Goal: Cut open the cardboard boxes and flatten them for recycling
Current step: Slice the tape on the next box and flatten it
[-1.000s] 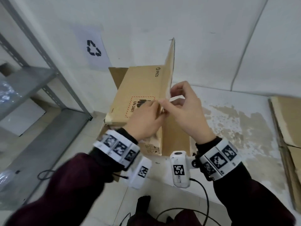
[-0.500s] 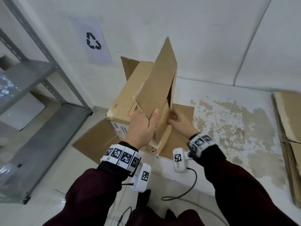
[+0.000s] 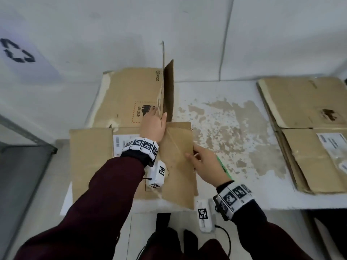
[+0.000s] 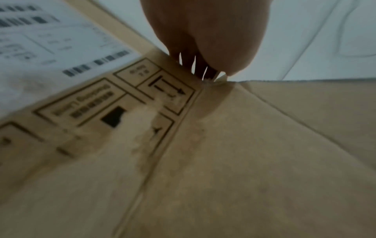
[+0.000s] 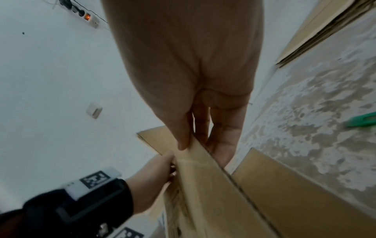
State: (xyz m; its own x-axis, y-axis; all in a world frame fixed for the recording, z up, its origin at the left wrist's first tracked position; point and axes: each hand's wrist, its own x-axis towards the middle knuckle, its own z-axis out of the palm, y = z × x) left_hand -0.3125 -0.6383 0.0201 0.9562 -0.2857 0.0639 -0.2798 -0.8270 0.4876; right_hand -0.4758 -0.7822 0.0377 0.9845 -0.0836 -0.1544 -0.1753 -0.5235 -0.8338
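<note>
Upright flap (image 3: pixel 168 91) — bare tabletop (image 3: pixel 234 128) beyond

We read "PICO" and "UN 3481" on the cardboard box (image 3: pixel 127 94), see a recycling symbol sheet (image 3: pixel 17 53) on the wall; shipping label (image 3: pixel 120 141) print is too blurred.

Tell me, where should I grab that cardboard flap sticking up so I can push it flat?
Probably the flap is best taken at its free top edge, coming from the right side, since the rest of the box lies to its left, and the left hand already presses at its base. It stands thin and upright, so a pinch with thumb on one face and fingers on the other should fit.
</note>
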